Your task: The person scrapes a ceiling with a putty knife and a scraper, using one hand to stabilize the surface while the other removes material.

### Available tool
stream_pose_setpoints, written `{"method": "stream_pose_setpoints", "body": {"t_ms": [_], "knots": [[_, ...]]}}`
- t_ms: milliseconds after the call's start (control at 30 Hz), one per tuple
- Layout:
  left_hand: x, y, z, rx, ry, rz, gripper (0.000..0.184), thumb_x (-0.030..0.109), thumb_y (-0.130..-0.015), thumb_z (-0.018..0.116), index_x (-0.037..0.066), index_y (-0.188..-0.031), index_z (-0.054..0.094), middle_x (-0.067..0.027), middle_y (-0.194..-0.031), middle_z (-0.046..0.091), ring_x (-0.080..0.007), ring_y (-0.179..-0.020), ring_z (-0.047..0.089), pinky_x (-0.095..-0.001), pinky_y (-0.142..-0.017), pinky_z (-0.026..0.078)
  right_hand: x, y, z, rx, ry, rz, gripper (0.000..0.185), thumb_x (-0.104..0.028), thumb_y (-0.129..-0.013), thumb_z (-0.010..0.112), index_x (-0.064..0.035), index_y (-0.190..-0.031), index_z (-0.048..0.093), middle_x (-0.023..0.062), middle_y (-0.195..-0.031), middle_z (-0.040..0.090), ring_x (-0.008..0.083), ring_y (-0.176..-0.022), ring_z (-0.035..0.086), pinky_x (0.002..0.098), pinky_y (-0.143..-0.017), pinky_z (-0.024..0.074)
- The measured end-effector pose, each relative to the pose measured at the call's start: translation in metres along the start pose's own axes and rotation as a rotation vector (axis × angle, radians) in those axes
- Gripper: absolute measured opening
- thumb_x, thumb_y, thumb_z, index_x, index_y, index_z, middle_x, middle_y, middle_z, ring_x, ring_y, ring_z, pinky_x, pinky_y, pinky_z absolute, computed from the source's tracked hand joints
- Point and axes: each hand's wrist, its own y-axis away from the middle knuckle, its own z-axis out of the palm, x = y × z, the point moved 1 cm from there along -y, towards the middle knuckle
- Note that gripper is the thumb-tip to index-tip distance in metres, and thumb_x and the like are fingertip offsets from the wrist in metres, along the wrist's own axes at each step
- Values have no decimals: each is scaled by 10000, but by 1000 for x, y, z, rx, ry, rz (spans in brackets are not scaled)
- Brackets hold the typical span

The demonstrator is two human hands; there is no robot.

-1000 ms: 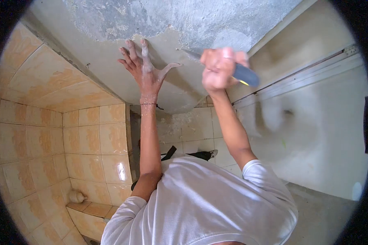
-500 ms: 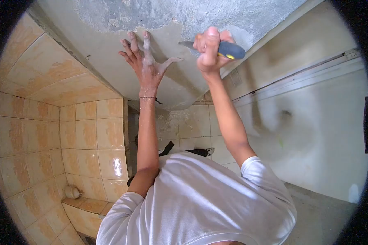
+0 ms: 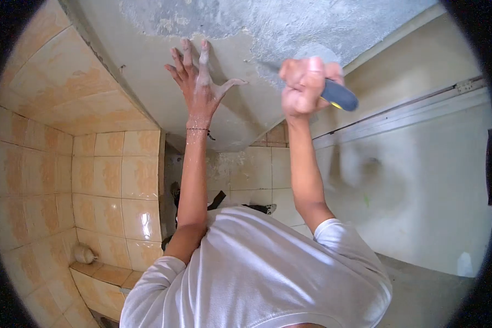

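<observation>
Holds left hand (image 3: 199, 90) spread against the pale wall surface (image 3: 147, 65), dusty and with fingers apart. Grips bladed tool (image 3: 343, 96) in closed right hand (image 3: 305, 90) — with blurred blade directed left, apparently at the edge of the rough grey patch (image 3: 229, 16). Wears thin bracelet (image 3: 201, 129) and white shirt (image 3: 257, 268) — beside orange-patterned tiles (image 3: 106, 175).

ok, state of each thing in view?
wall, part smooth, part rough grey
left hand, open, fingers spread, dusty, against the wall
right hand, closed on the tool
tool, gripped, blade blurred
bracelet, on left wrist
wall tiles, glossy
shirt, creased
</observation>
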Motion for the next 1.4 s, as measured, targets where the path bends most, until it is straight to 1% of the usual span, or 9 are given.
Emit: {"method": "stream_pose_setpoints", "body": {"t_ms": [67,133,333,533,700,833,900,1033,1400], "knots": [[-1,-2,1,-21,-18,-1,1246,752,-630,812,194,-1648,357,-136,-1752,122,-413,-1610,-1,-697,-1237,2,16,-3,-11,7,14,-30,341,-101,-956,700,-75,-659,534,-16,-571,528,114,-476,488,297,-457,373],[-1,0,2,-22,-3,3,1239,757,-636,806,196,-1647,359,-136,-1753,121,-410,-1611,-11,-693,-1238,-1,57,7,-44,-73,520,-45,278,-99,-956,701,-57,-736,536,18,-579,541,130,-496,517,313,-452,403],[-1,-2,0,-20,-9,-6,1220,751,-651,803,202,-1647,360,-135,-1755,123,-403,-1613,-27,-681,-1242,-13,7,5,-8,0,81,-36,322,-88,-953,721,-72,-689,537,18,-602,610,103,-502,576,288,-477,480],[0,-2,2,-3,27,3,1221,747,-648,806,202,-1646,363,-134,-1753,127,-404,-1613,-17,-680,-1241,-20,41,24,-50,-86,610,84,327,-124,-956,730,-89,-695,537,-37,-581,563,76,-532,520,270,-489,374],[0,-2,-1,-24,-18,-5,1221,743,-646,813,199,-1644,368,-131,-1753,122,-407,-1612,-4,-683,-1242,-10,2,25,-41,-201,608,-56,301,-245,-962,768,-37,-849,582,84,-927,560,160,-783,514,304,-721,447],[0,-2,3,-8,-2,1,1224,732,-644,826,194,-1643,368,-131,-1751,120,-407,-1612,-3,-688,-1242,0,-26,24,-59,-289,1039,-77,351,-311,-971,768,-26,-842,608,69,-840,582,169,-729,531,312,-689,450],[0,-1,0,-16,-5,-5,1222,728,-644,831,193,-1642,370,-131,-1751,121,-407,-1611,-3,-689,-1242,2,-45,29,-54,-77,1223,377,416,-392,-979,759,-16,-837,654,29,-746,583,165,-681,538,315,-656,440],[2,-3,-1,-17,-7,-10,1230,716,-652,837,200,-1653,342,-134,-1749,120,-408,-1611,-2,-688,-1245,1,-72,43,-93,239,1153,710,516,-533,-1022,657,-30,-936,736,-20,-723,571,107,-664,549,295,-614,437],[3,-3,1,-6,-5,8,1259,690,-651,858,208,-1669,296,-162,-1751,98,-409,-1612,-16,-680,-1248,-5,-109,170,-161,694,296,1178,539,-590,-999,643,-62,-1085,712,34,-874,699,101,-761,674,245,-627,579]]}}
